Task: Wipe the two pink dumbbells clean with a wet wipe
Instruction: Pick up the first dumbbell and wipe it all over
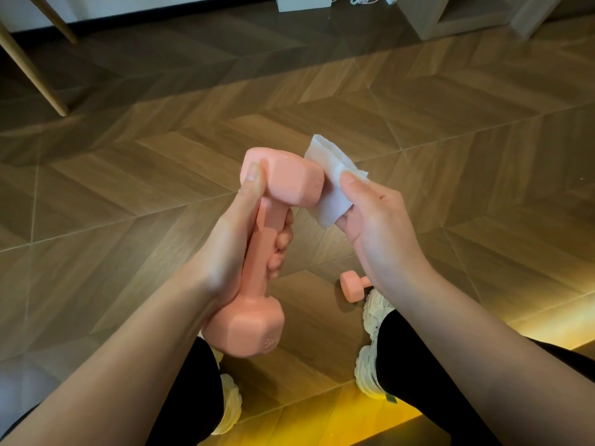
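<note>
Head view. Your left hand (238, 249) gripped the first pink dumbbell (286, 185) by its handle. The fingers were curled round the shaft and the thumb lay up against the side of the upper head. The dumbbell was held in the air between your knees, tilted, with one head raised away from you and the other lowered toward you, below your left wrist.

Your right hand (376, 226) pinched a white wet wipe (335, 191) between the thumb on top and the fingers beneath. The wipe lay against the end face of the raised head, and its far edge stood up past that head.

The second pink dumbbell (351, 286) lay on the floor (145, 188). It was partly hidden behind your right wrist, so only one head and a short piece of its handle showed. It sat just beside the toe of your right shoe (370, 320).

The floor was wood laid in a chevron pattern. Your left shoe (230, 403) stood on it below the held dumbbell. A slanted wooden furniture leg (32, 69) met the floor at the far left.
</note>
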A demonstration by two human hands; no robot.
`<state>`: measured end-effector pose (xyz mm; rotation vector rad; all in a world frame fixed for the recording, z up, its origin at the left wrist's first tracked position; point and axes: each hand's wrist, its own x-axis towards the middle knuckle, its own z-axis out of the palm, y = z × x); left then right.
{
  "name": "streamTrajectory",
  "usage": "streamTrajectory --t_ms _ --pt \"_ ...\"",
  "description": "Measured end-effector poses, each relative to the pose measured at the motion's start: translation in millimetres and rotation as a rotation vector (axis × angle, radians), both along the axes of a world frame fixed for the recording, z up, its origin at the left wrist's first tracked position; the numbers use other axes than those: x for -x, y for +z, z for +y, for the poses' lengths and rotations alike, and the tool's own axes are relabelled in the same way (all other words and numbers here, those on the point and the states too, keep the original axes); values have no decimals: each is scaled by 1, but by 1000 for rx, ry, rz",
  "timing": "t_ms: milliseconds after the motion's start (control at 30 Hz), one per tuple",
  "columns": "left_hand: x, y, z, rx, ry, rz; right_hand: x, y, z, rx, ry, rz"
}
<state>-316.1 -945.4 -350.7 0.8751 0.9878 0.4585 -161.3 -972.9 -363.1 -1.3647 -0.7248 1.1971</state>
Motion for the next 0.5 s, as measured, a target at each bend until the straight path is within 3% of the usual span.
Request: streamTrajectory --t_ms 167,267,367,500 --pt "1 -6 -1 -147 -84 81 -9 -1 6 133 33 142" --pt "9 -7 5 -509 -218 363 -14 -3 9 174 95 103" --pt "23 -8 16 -844 -475 730 -14 -5 3 192 340 16" --pt "32 -12 18 -912 -651 862 -14 -3 -2 248 584 -23"
